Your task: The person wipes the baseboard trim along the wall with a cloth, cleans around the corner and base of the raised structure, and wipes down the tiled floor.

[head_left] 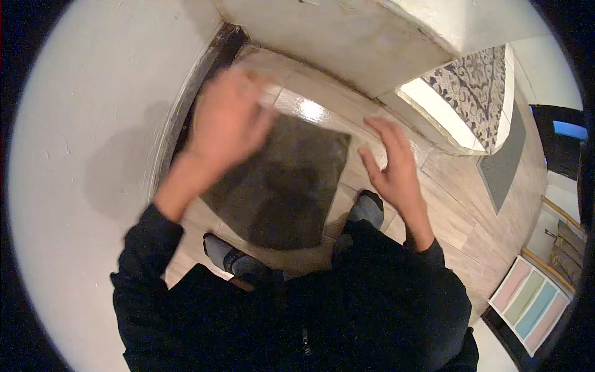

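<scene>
Between my feet and the far wall, a dark grey-brown mat (285, 186) lies on the wood-look floor. Above its upper left part is my left hand (232, 115), blurred by motion, its fingers apart and holding nothing that I can see. My right hand (393, 161) is in the air just to the right of the mat, thumb and fingers spread, with nothing in it. Neither hand appears to touch the mat.
A pale wall (80, 142) rises at the left, and another (347, 43) runs across the top. Patterned fabric (480, 93) shows through an opening at the upper right, beside a grey mat (502, 167). A striped pastel panel (531, 304) stands at the lower right.
</scene>
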{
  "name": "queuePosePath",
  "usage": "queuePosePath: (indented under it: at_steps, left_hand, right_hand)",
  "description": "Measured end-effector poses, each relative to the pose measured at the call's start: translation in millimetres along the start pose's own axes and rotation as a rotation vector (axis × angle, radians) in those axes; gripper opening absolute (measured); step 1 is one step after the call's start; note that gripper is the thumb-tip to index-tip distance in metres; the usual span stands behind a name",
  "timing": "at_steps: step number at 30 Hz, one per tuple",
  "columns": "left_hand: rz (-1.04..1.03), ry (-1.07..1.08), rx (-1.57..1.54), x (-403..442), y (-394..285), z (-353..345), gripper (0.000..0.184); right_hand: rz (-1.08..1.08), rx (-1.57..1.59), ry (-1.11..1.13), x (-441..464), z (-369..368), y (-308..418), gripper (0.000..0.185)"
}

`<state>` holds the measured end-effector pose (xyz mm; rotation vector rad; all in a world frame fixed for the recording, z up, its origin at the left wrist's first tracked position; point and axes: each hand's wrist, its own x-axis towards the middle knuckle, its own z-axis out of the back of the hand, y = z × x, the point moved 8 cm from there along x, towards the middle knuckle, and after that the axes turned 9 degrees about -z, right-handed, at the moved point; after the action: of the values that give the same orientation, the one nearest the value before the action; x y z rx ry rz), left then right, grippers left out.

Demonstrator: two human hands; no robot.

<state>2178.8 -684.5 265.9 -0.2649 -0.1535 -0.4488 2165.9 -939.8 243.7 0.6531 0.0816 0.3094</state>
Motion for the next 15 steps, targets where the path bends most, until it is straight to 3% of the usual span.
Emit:
queuePosePath:
  at_steps: [2,3,5,6,9,11,15]
  left_hand:
    - [-0.008,0.137,-0.068,-33.3,-24.6,-84.1,0.063]
    - [0.033,0.269,-0.024,-54.0,-30.4,-115.7,0.08]
    - [0.097,0.283,-0.027,-95.7,-25.8,-150.1,0.087]
    - [0.126,0.296,-0.029,-116.0,-20.5,-162.3,0.09]
    - [-0.045,0.518,-0.028,-164.6,-21.1,-195.1,0.096]
    - [-0.03,0.521,-0.047,-152.8,-18.2,-193.4,0.098]
    - [-0.015,0.447,-0.053,-104.8,10.0,-191.1,0.1]
  right_hand:
    - [-0.066,0.053,0.095,-23.1,-24.6,-17.5,0.049]
    - [-0.08,0.0,0.106,-36.4,-32.6,-26.5,0.049]
    - [-0.114,-0.104,0.126,-69.4,-45.8,-47.9,0.049]
    - [-0.155,-0.117,0.115,-88.8,-50.6,-60.4,0.049]
    - [-0.294,-0.136,0.09,-150.5,-73.3,-96.4,0.053]
    - [-0.398,-0.124,0.091,-185.9,-94.4,-121.9,0.06]
    - [-0.332,-0.104,-0.003,-200.1,-113.6,-129.4,0.066]
